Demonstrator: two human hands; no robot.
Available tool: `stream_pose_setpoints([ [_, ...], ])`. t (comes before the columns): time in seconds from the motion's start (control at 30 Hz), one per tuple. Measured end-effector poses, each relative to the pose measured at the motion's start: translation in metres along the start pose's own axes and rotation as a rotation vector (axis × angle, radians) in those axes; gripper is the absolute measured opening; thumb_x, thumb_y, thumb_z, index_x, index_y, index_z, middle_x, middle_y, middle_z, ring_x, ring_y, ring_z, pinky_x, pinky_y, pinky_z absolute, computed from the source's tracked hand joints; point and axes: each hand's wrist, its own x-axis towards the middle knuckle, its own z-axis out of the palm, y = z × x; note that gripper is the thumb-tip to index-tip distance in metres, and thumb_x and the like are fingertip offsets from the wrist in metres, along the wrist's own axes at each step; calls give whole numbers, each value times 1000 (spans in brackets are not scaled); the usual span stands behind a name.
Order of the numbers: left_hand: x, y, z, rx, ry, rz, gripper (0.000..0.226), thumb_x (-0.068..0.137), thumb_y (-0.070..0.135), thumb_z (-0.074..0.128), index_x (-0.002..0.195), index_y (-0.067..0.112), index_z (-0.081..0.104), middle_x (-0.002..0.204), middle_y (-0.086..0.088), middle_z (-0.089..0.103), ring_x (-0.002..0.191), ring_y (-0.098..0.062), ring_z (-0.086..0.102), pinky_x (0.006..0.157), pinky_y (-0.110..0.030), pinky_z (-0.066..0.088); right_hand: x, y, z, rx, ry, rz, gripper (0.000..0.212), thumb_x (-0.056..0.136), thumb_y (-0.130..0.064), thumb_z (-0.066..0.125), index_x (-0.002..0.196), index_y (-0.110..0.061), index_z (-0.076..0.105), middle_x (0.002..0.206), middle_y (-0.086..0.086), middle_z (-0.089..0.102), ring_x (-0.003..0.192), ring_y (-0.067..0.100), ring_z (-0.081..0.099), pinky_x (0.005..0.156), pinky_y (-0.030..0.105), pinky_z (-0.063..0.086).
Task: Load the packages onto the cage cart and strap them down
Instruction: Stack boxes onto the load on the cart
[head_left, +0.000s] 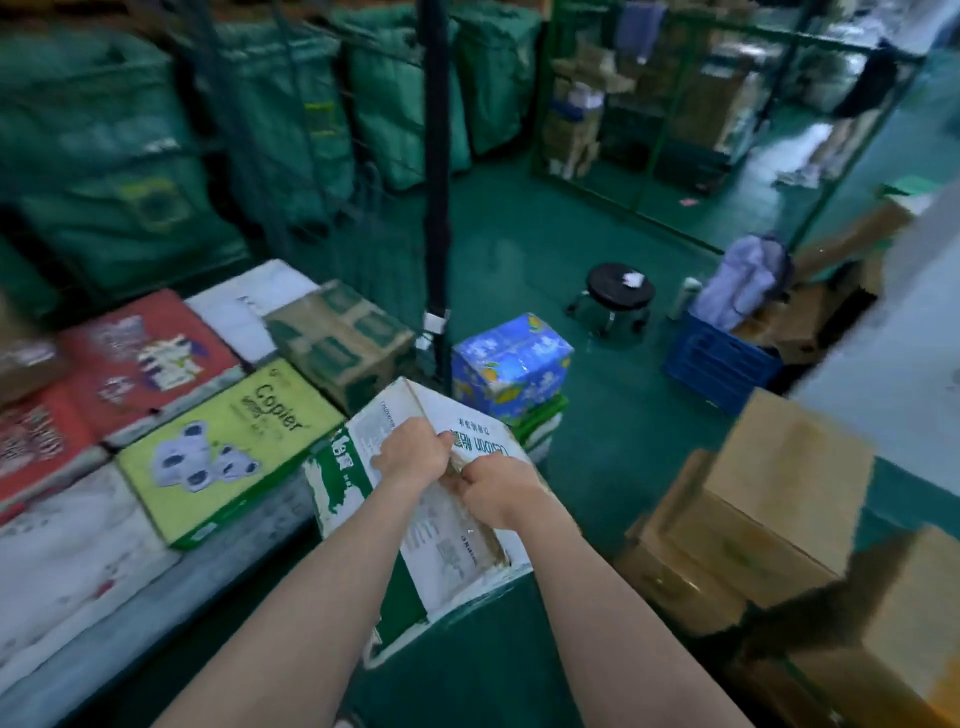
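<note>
I hold a white and green carton (395, 530) in front of me, next to the right edge of the cage cart's load. My left hand (413, 451) and my right hand (493, 491) both grip its top along the middle seam, fingers curled into it. On the cart at the left lie several packages: a yellow-green "Copier" box (223, 441), a red box (140, 358), a brown and green carton (337, 338) and white ones (67, 556). A black strap (435, 171) with a buckle hangs down the cart's post.
On the green floor a blue printed box (511, 364) sits on another carton just beyond my hands. Plain brown cartons (769, 509) are stacked at the right. A black round stool (618, 293) and a blue crate (719, 364) stand farther back. Green sacks (93, 156) fill carts behind.
</note>
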Motion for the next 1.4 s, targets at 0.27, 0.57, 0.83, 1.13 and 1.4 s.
stream_pose_setpoints([
  [0.27,43,-97,-121,-182,182,-109,45,93,26,52,53,12,38,59,-7,47,77,-33,56,68,-33,41,74,-140,-20,-158,-3,-266,45,100,-37,31,109,-7,64,111,11,62,103,30,57,75,31,39],
  [0.57,92,-186,-222,-305,368,-139,50,91,16,53,46,10,33,47,-5,32,46,-18,32,44,-28,19,137,-273,-40,-344,72,-457,41,101,-36,30,98,-9,61,106,12,64,91,27,56,73,29,35],
  [0.83,135,-243,-286,-481,524,-151,51,91,12,53,44,12,31,46,-4,28,44,-17,26,45,-28,19,192,-363,-53,-452,146,-590,34,99,-23,33,67,-16,27,62,-4,31,75,22,44,67,29,36],
  [1.13,221,-266,-344,-586,647,-210,49,90,11,52,45,12,32,46,-4,29,45,-18,26,48,-28,20,289,-426,-83,-582,179,-725,11,98,-19,36,97,-17,46,65,-4,38,75,22,50,67,29,39],
  [1.4,324,-271,-389,-667,717,-272,36,89,13,52,54,3,50,55,-12,42,51,-19,33,50,-27,24,389,-463,-129,-576,221,-841,8,94,-14,40,91,-19,45,65,-4,42,70,22,49,51,24,30],
])
